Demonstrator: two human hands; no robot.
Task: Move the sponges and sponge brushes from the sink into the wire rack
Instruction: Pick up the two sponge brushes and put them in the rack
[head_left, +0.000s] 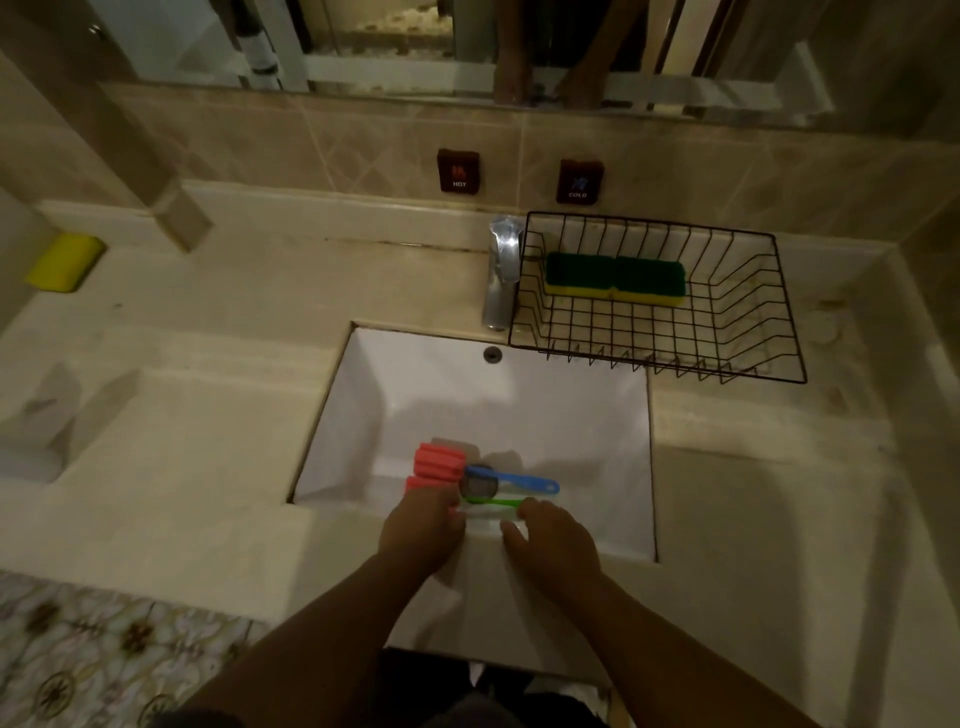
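Two sponge brushes with pink foam heads lie at the bottom of the white sink (571, 415), over the drain. One has a blue handle (519, 480), the other a green handle (491, 502). My left hand (422, 530) rests on the lower pink head and hides most of it. My right hand (553, 540) touches the end of the green handle with its fingertips; whether it grips is unclear. The black wire rack (779, 332) stands on the counter at the right of the tap, holding two green-and-yellow sponges (615, 278) side by side.
A chrome tap (501, 270) stands between sink and rack. A yellow sponge (65, 262) lies on the counter at far left. Hot and cold signs hang on the tiled wall below a mirror. Patterned floor shows at lower left.
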